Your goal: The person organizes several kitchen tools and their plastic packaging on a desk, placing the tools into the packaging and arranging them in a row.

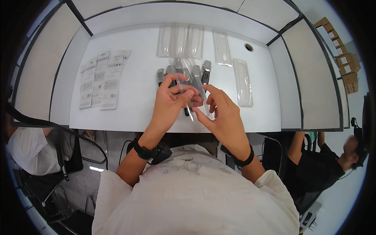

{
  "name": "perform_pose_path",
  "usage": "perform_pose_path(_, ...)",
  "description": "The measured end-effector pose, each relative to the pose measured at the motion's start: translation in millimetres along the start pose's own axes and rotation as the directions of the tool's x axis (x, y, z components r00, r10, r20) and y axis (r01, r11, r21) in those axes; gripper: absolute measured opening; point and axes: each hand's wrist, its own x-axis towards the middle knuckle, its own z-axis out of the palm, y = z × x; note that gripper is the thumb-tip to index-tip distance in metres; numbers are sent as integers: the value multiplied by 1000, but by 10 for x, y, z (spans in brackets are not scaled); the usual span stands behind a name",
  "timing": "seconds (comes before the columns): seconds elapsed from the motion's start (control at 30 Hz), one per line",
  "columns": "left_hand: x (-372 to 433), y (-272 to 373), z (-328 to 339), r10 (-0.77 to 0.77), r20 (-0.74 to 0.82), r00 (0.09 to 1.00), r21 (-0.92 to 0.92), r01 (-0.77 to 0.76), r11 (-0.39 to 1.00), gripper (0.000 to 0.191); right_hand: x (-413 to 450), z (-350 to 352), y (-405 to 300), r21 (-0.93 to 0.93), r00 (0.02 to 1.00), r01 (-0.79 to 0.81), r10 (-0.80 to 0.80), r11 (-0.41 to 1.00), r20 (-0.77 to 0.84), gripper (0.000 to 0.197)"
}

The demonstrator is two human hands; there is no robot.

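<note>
Over the near middle of the white table, my left hand holds a clear plastic blister shell, its thumb in front and fingers behind. My right hand has its thumb and fingertips at the shell's right side. The shell is tilted, and glare blurs its outline. Beneath and behind it lie several small tools with silver-coloured heads and black handles, such as the rightmost tool and the leftmost tool. My hands hide most of their handles, so their exact kind is unclear.
Several printed backing cards overlap at the left. More clear shells lie at the back, with a single shell and another shell at right. Low partitions enclose the table. People sit on both sides.
</note>
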Motion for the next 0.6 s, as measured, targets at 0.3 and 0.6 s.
perform_pose_path(0.3,100,50,-173,91,118,989,-64,-84,994,29,201,118,85,-141,978,174,-188,975,-91,50)
perform_pose_path(0.6,-14,397,-641,85,101,991,308,-112,945,38,1470,-731,528,-630,777,534,-621,564,103,33)
